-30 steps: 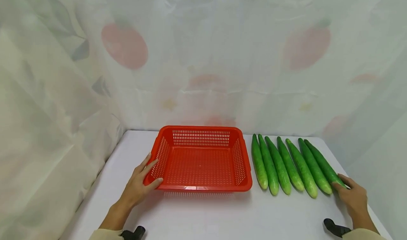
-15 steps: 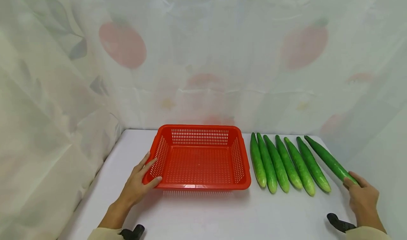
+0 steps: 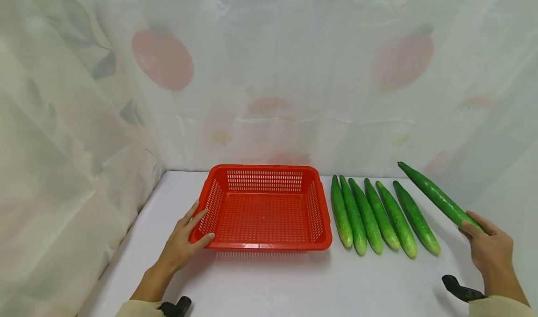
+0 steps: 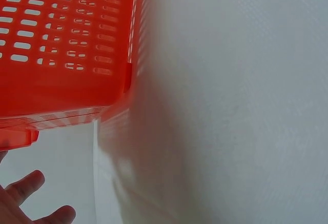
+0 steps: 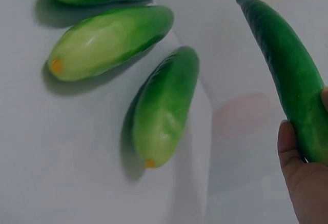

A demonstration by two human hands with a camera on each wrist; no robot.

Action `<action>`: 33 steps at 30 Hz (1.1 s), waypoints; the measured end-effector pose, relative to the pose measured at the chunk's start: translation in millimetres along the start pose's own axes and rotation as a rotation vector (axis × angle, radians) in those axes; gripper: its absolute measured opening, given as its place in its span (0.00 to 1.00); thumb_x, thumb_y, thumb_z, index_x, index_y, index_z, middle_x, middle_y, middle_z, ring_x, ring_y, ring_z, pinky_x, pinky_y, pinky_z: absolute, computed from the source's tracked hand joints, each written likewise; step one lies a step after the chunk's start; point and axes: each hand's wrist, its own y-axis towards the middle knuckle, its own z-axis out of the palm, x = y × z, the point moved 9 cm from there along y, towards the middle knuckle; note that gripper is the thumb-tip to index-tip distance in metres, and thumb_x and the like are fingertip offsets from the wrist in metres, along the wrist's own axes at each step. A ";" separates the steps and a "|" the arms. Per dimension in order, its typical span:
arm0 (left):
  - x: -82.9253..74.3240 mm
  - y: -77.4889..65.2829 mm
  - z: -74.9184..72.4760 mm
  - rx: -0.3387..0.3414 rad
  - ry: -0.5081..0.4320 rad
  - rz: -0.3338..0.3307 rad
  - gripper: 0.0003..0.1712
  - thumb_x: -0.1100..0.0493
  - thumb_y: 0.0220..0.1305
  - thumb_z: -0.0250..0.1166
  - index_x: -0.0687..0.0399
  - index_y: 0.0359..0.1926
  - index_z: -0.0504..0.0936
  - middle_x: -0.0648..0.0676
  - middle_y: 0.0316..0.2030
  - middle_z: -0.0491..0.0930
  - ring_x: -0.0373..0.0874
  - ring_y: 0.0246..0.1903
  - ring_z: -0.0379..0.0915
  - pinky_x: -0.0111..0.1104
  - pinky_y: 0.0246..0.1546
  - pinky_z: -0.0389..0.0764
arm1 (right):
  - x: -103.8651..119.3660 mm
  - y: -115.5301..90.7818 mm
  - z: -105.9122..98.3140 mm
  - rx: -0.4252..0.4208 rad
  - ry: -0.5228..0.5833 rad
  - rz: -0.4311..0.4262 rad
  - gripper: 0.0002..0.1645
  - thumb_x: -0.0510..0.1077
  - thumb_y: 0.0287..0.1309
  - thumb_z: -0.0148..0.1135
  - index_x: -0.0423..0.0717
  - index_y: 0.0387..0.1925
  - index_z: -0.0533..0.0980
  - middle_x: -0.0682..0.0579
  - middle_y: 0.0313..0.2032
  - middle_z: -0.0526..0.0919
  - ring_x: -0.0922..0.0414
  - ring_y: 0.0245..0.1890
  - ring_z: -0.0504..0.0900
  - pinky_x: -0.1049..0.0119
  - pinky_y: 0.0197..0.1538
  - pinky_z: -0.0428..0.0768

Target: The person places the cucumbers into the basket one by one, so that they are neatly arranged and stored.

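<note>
At the table's right side, my right hand (image 3: pixel 489 242) grips the near end of a long green cucumber (image 3: pixel 437 194). That cucumber is raised off the table and slants up toward the back left; in the right wrist view the held cucumber (image 5: pixel 287 55) shows with the thumb along its side. Several more cucumbers (image 3: pixel 397 219) lie side by side on the table, left of that hand. My left hand (image 3: pixel 180 244), its fingers spread, rests against the front left corner of a red plastic basket (image 3: pixel 262 249). The basket's slotted wall (image 4: pixel 61 85) fills the upper left of the left wrist view.
A white-covered table (image 3: pixel 294 284) carries everything. Behind it hangs a pale curtain (image 3: pixel 260 74) with printed fruit, and a similar curtain (image 3: pixel 75 167) borders the left side. A black wrist mount (image 3: pixel 460 290) juts out from the right sleeve.
My right hand has taken the rightmost cucumber, drawn it right and lifted it from the table. The left hand has stayed at the basket's corner.
</note>
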 end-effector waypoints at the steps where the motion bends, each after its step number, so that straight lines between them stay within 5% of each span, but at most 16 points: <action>1: 0.2 -0.1 0.1 0.000 0.002 0.000 0.39 0.44 0.58 0.68 0.50 0.68 0.69 0.50 0.74 0.50 0.57 0.66 0.52 0.65 0.49 0.66 | 4.2 -1.4 1.9 0.010 -0.025 -0.020 0.36 0.43 0.63 0.63 0.47 0.70 0.63 0.55 0.56 0.64 0.59 0.59 0.63 0.86 0.37 0.72; 6: 0.8 -0.1 -0.9 -0.002 0.009 0.002 0.39 0.44 0.58 0.68 0.50 0.68 0.69 0.49 0.74 0.50 0.57 0.65 0.53 0.65 0.49 0.66 | 24.8 -8.2 15.0 0.119 0.075 -0.094 0.34 0.43 0.60 0.65 0.48 0.68 0.67 0.60 0.53 0.64 0.57 0.63 0.58 0.84 0.40 0.73; 15: 1.2 -0.1 0.4 0.005 0.013 -0.010 0.39 0.43 0.58 0.67 0.49 0.69 0.69 0.49 0.74 0.49 0.57 0.65 0.54 0.65 0.48 0.67 | 62.6 -21.7 34.8 0.281 0.208 -0.266 0.23 0.34 0.58 0.64 0.47 0.56 0.79 0.59 0.48 0.68 0.65 0.43 0.70 0.81 0.40 0.75; 33: -1.4 -0.4 -0.3 0.000 0.013 0.004 0.39 0.43 0.59 0.67 0.51 0.68 0.69 0.50 0.74 0.50 0.57 0.64 0.54 0.66 0.47 0.66 | 119.3 -62.4 85.0 0.630 0.240 -0.514 0.22 0.23 0.63 0.50 0.30 0.58 0.73 0.50 0.51 0.71 0.61 0.45 0.75 0.76 0.46 0.75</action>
